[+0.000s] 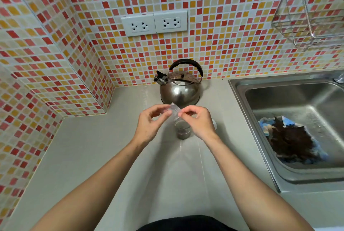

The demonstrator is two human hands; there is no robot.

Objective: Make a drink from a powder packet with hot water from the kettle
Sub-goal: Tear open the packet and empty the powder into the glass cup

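Observation:
A clear plastic packet (174, 110) is pinched between both hands above a small glass (182, 130) on the grey counter. My left hand (151, 123) holds the packet's left side with thumb and fingertips. My right hand (197, 120) grips its right side and partly covers the glass. Dark powder lies in the bottom of the glass. Behind the hands stands a steel kettle (179, 89) with a black handle, its spout pointing left.
A steel sink (242, 89) takes up the right side and holds a blue cloth (294, 138) with a dark stain. Two wall sockets (154, 23) sit above the kettle. A wire rack (309, 20) hangs at the upper right. Tiled walls close off the left corner.

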